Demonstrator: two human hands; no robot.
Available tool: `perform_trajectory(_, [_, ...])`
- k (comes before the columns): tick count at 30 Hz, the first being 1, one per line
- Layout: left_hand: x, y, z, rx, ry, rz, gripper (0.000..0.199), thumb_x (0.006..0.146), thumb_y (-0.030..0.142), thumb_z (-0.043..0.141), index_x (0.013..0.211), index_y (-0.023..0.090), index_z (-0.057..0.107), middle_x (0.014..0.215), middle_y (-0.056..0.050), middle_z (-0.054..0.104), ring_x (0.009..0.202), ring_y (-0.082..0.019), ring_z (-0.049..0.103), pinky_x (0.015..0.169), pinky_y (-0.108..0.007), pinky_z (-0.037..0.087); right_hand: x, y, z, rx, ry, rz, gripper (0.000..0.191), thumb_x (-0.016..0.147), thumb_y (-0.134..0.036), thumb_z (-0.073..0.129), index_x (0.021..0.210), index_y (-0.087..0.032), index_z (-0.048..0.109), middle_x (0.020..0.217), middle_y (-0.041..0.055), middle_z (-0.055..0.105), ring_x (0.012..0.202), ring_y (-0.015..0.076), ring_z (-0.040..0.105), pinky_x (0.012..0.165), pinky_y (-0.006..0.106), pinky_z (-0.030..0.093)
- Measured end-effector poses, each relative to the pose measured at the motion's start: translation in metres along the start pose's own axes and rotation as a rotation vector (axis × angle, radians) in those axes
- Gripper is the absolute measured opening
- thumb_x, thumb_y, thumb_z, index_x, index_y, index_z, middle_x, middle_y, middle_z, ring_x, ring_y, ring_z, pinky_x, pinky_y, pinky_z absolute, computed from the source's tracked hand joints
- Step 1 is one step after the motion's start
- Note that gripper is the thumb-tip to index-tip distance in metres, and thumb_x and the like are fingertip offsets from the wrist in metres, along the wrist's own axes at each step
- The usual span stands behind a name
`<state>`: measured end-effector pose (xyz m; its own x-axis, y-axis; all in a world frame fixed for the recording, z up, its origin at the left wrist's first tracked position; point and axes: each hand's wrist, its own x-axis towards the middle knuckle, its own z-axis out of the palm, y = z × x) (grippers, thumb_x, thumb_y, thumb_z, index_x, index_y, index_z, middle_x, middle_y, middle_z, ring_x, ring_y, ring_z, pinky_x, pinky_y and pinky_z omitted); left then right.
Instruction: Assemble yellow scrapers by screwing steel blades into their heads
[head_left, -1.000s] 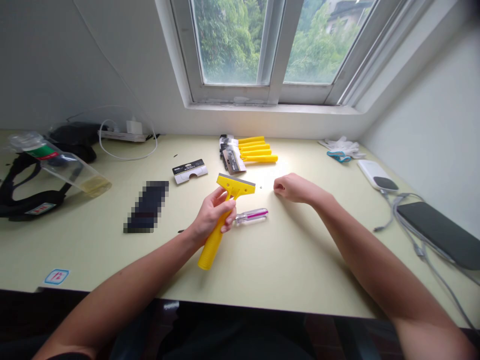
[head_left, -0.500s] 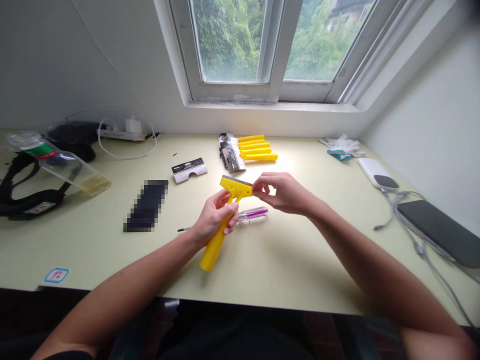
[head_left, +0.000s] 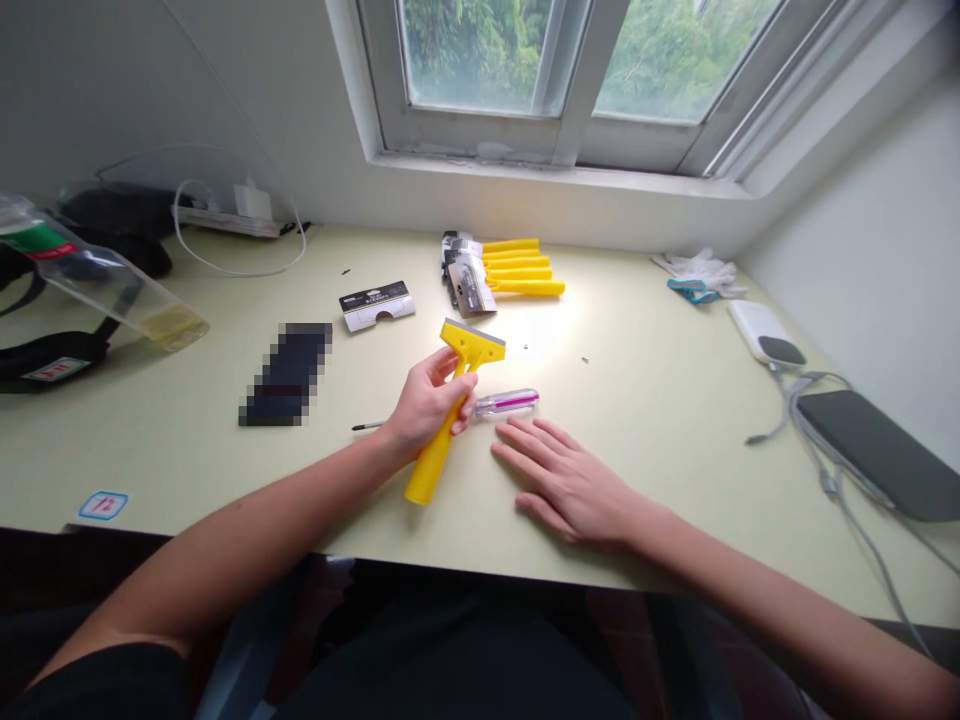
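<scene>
My left hand (head_left: 429, 402) is closed round the handle of a yellow scraper (head_left: 433, 462), whose wide head points away from me with a thin metal blade along its far edge. My right hand (head_left: 562, 483) lies flat on the table, fingers spread, holding nothing. Just beyond its fingertips rests a screwdriver (head_left: 508, 402) with a clear and pink handle; its shaft passes behind my left hand, and the dark tip shows on the left. Two tiny pieces, perhaps screws (head_left: 585, 359), lie on the table past the scraper head.
Several yellow-handled scrapers (head_left: 525, 272) with card sleeves lie near the window. An opened card sleeve (head_left: 376, 304) and a pixelated dark rectangle (head_left: 286, 375) are on the left, with a tilted bottle (head_left: 112, 280). White gloves (head_left: 701, 275), a power bank (head_left: 763, 332) and cables are on the right.
My right hand has left the scraper head and come down flat on the table, nearer to me. My left hand keeps its hold on the scraper. The camera view has tilted slightly down.
</scene>
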<state>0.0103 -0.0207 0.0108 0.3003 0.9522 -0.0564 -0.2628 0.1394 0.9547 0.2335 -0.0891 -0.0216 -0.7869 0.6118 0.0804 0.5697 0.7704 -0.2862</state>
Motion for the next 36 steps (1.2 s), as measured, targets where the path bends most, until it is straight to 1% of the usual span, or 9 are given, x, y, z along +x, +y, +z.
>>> perform_trajectory(2, [-0.001, 0.000, 0.000, -0.001, -0.019, -0.007, 0.038, 0.079, 0.028, 0.071, 0.110, 0.015, 0.054, 0.062, 0.007, 0.048, 0.043, -0.005, 0.045, 0.034, -0.015, 0.033, -0.002, 0.007, -0.005, 0.115, 0.035, 0.004, 0.051, 0.097, -0.031, 0.045, 0.146, -0.019, 0.043, 0.153, 0.0131, 0.041, 0.144, 0.0282, 0.035, 0.119, 0.053, 0.029])
perform_trajectory(4, [-0.001, -0.001, 0.000, -0.008, -0.032, 0.000, 0.040, 0.079, 0.028, 0.071, 0.113, 0.015, 0.054, 0.060, 0.007, 0.048, 0.043, -0.005, 0.044, 0.035, -0.015, 0.034, -0.005, 0.015, -0.015, 0.282, 0.176, 0.056, 0.040, 0.097, -0.023, 0.042, 0.137, -0.022, 0.052, 0.145, 0.0105, 0.052, 0.139, 0.0228, 0.044, 0.116, 0.046, 0.036])
perform_trajectory(8, [-0.001, 0.000, -0.001, -0.034, -0.044, -0.020, 0.045, 0.080, 0.027, 0.069, 0.121, 0.015, 0.053, 0.062, 0.006, 0.048, 0.044, -0.005, 0.044, 0.035, -0.015, 0.033, -0.022, 0.036, -0.034, 0.369, 0.499, 0.328, 0.025, 0.097, -0.021, 0.044, 0.114, -0.025, 0.061, 0.120, 0.0088, 0.067, 0.115, 0.0217, 0.063, 0.100, 0.041, 0.051])
perform_trajectory(11, [0.000, 0.000, -0.001, -0.058, -0.040, -0.049, 0.047, 0.080, 0.026, 0.069, 0.122, 0.015, 0.052, 0.062, 0.006, 0.048, 0.044, -0.005, 0.044, 0.035, -0.015, 0.032, -0.038, 0.049, -0.041, 0.224, 0.368, 0.391, 0.020, 0.093, -0.024, 0.053, 0.110, -0.025, 0.063, 0.109, 0.0089, 0.068, 0.100, 0.0225, 0.066, 0.087, 0.039, 0.055])
perform_trajectory(14, [0.000, 0.000, 0.000, -0.076, -0.046, -0.057, 0.049, 0.079, 0.026, 0.070, 0.123, 0.015, 0.052, 0.063, 0.006, 0.048, 0.044, -0.005, 0.043, 0.035, -0.016, 0.032, -0.047, 0.052, -0.039, 0.160, 0.167, 0.307, 0.024, 0.092, -0.026, 0.055, 0.114, -0.024, 0.065, 0.110, 0.0104, 0.067, 0.097, 0.0220, 0.066, 0.083, 0.036, 0.056])
perform_trajectory(22, [0.000, -0.001, -0.002, -0.082, -0.065, -0.050, 0.054, 0.077, 0.031, 0.073, 0.125, 0.014, 0.052, 0.065, 0.005, 0.050, 0.044, -0.005, 0.042, 0.035, -0.016, 0.032, -0.048, 0.052, -0.028, 0.086, 0.139, 0.323, 0.015, 0.096, -0.025, 0.048, 0.098, -0.023, 0.063, 0.097, 0.0096, 0.066, 0.082, 0.0200, 0.064, 0.073, 0.035, 0.053])
perform_trajectory(25, [-0.001, -0.001, -0.002, -0.087, -0.104, -0.074, 0.054, 0.079, 0.030, 0.071, 0.127, 0.015, 0.051, 0.062, 0.006, 0.050, 0.041, -0.004, 0.041, 0.035, -0.016, 0.032, -0.033, 0.048, -0.037, 0.113, 0.258, 0.296, 0.011, 0.095, -0.025, 0.050, 0.099, -0.022, 0.061, 0.092, 0.0078, 0.068, 0.079, 0.0180, 0.065, 0.069, 0.032, 0.053])
perform_trajectory(29, [-0.003, 0.000, 0.000, -0.096, -0.139, -0.098, 0.054, 0.080, 0.029, 0.069, 0.128, 0.014, 0.050, 0.059, 0.007, 0.049, 0.040, -0.004, 0.039, 0.035, -0.015, 0.031, 0.016, 0.038, -0.062, 0.151, 0.417, 0.228, 0.007, 0.093, -0.027, 0.056, 0.092, -0.021, 0.060, 0.081, 0.0035, 0.068, 0.067, 0.0131, 0.061, 0.063, 0.027, 0.049])
perform_trajectory(36, [-0.004, 0.004, -0.004, -0.099, -0.166, -0.051, 0.054, 0.083, 0.028, 0.067, 0.131, 0.015, 0.048, 0.064, 0.005, 0.051, 0.043, -0.005, 0.041, 0.035, -0.015, 0.033, 0.088, 0.044, -0.075, 0.083, 0.510, 0.003, 0.005, 0.089, -0.022, 0.064, 0.085, -0.019, 0.061, 0.080, 0.0008, 0.069, 0.064, 0.0098, 0.058, 0.060, 0.023, 0.045])
